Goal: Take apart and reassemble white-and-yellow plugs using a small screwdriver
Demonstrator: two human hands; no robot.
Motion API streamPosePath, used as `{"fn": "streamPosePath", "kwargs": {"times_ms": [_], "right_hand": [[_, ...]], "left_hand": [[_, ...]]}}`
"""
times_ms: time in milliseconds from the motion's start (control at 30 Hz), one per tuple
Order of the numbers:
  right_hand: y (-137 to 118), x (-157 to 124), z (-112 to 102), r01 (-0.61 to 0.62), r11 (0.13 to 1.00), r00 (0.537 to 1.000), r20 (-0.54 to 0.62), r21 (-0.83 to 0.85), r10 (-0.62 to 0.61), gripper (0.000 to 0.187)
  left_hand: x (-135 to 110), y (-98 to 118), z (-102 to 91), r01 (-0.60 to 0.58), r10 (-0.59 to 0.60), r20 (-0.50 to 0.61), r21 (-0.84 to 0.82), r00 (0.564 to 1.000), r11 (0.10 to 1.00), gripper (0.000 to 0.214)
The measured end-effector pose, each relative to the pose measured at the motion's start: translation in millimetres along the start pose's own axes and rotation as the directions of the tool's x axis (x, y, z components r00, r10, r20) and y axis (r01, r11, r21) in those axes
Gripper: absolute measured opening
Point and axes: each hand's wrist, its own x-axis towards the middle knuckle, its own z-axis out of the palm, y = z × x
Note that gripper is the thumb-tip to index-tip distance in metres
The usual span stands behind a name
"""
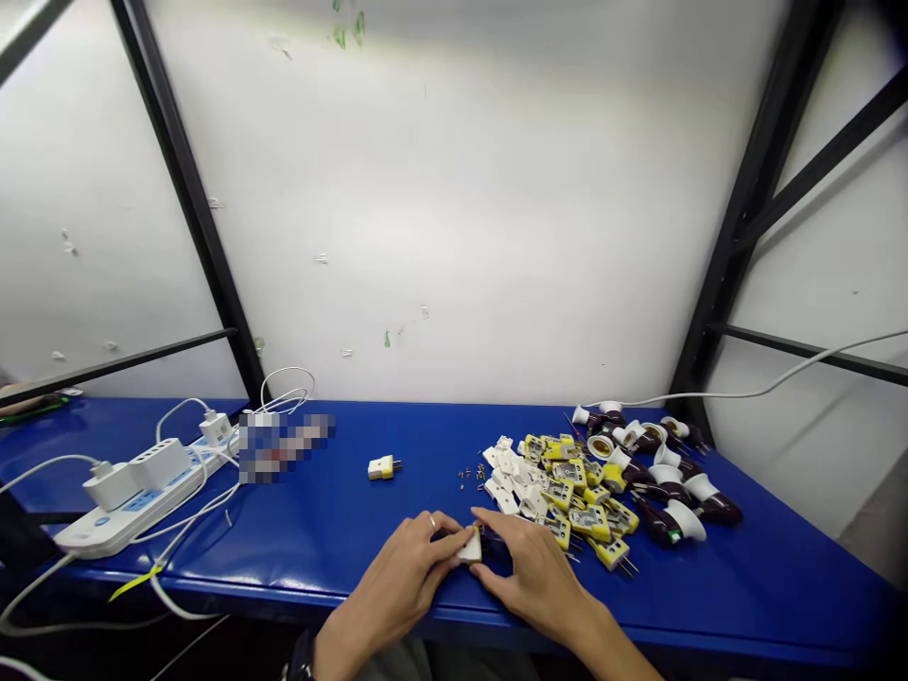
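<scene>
My left hand (404, 577) and my right hand (532, 577) meet at the table's front, both pinching a white two-pin plug body (469, 549) between their fingers. Its pins and any dark part behind it are mostly hidden by my fingers. Just beyond my right hand lies a heap of yellow and white plug parts (560, 492). Several tiny metal screws (464, 478) are scattered at the heap's left. A single yellow-and-white plug (381, 467) lies apart to the left, its pins pointing right.
Dark brown and white lamp holders (659, 478) are piled at the right on the blue padded table (744, 577), with a white cable (766, 390) running off rightward. At the left stands a white power strip (128, 511) with plugged-in adapters and cables. A pixelated patch (284, 447) covers something. Black frame posts (191, 208) rise behind.
</scene>
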Motion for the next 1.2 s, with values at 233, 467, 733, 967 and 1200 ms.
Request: {"fn": "streamPosePath", "kwargs": {"times_ms": [233, 467, 733, 967, 1200], "right_hand": [[-1.1, -0.6, -1.2, -0.024, 1.0, 0.999, 0.021, -0.013, 0.024, 0.059], [3.5, -3.2, 2.7, -0.004, 1.0, 1.0, -0.016, -0.003, 0.004, 0.057], [3.9, -1.9, 2.5, -0.001, 1.0, 1.0, -0.009, -0.001, 0.001, 0.055], [6.2, -3.8, 5.5, 0.005, 1.0, 1.0, -0.005, -0.016, -0.005, 0.052], [5.2, -4.7, 7.1, 0.003, 0.999, 1.0, -0.005, -0.042, -0.003, 0.056]], "left_hand": [[4.9, -8.2, 3.2, 0.007, -0.021, -0.09, -0.15, 0.996, 0.989, 0.033], [3.2, -13.4, 1.7, -0.006, -0.004, -0.047, -0.2, 0.999, 0.98, 0.03], [6.2, -14.4, -0.1, 0.055, -0.067, -0.036, -0.253, 0.997, 0.966, 0.026], [6.4, -12.3, 3.0, 0.084, -0.106, -0.079, -0.243, 0.991, 0.966, 0.02], [6.0, -14.7, 6.5, 0.035, -0.069, -0.128, -0.255, 0.989, 0.966, 0.018]]}}
